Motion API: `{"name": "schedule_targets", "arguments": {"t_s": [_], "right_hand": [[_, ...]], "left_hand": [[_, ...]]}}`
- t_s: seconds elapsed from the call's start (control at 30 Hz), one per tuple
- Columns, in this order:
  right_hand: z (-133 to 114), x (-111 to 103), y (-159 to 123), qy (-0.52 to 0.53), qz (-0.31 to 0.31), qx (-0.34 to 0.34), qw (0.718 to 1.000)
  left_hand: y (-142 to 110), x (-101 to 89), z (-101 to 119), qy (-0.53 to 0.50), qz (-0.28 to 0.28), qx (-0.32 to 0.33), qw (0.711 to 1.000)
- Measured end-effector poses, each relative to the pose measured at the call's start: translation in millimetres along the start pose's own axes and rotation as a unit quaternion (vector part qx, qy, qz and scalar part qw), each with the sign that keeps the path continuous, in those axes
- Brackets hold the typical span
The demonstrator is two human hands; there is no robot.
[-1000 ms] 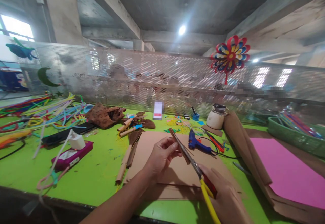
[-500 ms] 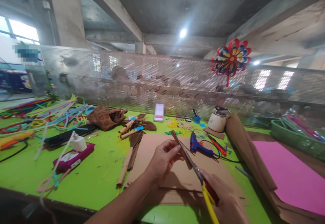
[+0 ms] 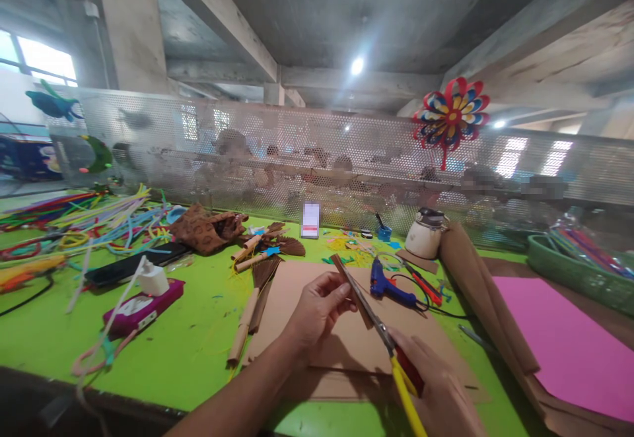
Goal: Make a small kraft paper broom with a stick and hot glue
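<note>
My left hand (image 3: pixel 319 308) pinches a narrow brown paper strip (image 3: pixel 366 319) between thumb and fingers, above the cardboard sheets (image 3: pixel 292 285). My right hand (image 3: pixel 430 381) is closed around scissors (image 3: pixel 384 331) with red and yellow handles. Their blades lie along the strip, close to my left fingertips; whether they are fully closed I cannot tell. A blue glue gun (image 3: pixel 391 285) rests just beyond the scissors, on the cardboard. Brown paper rolls (image 3: pixel 244 328) lie left of my left hand.
A purple power strip (image 3: pixel 166 298) with a white plug sits left. Colourful pipe cleaners (image 3: pixel 113 216) and a brown patterned bag (image 3: pixel 198 229) lie behind it. A white kettle (image 3: pixel 423 234), pink paper (image 3: pixel 569 344) and a green basket (image 3: pixel 579 272) occupy the right. A phone (image 3: pixel 310 219) stands upright at the back.
The scissors and my right hand have shifted very slightly to the left and up along the strip. My left hand keeps its pinch in nearly the same place.
</note>
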State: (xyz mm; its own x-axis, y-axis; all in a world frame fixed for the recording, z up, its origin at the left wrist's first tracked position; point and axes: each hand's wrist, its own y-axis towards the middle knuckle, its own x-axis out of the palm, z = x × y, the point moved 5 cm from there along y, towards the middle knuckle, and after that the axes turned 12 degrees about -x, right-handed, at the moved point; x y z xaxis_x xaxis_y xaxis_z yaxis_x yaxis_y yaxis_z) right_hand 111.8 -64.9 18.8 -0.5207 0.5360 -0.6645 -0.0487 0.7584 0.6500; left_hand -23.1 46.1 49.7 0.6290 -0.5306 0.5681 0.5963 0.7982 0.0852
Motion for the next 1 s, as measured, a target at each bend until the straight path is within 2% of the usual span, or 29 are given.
{"name": "schedule_targets", "arguments": {"t_s": [0.27,0.53,0.8,1.0], "right_hand": [[-8,-6,3,0.016,-0.003,0.002,1.0],[2,4,-1,0.016,0.005,-0.003,1.0],[5,1,-4,0.005,0.03,-0.026,0.999],[5,3,-4,0.008,0.019,-0.022,1.0]], "left_hand": [[0,0.2,0,0.001,-0.013,0.007,1.0],[0,-1.1,1,0.0,-0.017,0.009,1.0],[-1,0.5,3,0.014,-0.021,0.009,1.0],[0,0.9,0,0.026,-0.032,0.01,0.999]]}}
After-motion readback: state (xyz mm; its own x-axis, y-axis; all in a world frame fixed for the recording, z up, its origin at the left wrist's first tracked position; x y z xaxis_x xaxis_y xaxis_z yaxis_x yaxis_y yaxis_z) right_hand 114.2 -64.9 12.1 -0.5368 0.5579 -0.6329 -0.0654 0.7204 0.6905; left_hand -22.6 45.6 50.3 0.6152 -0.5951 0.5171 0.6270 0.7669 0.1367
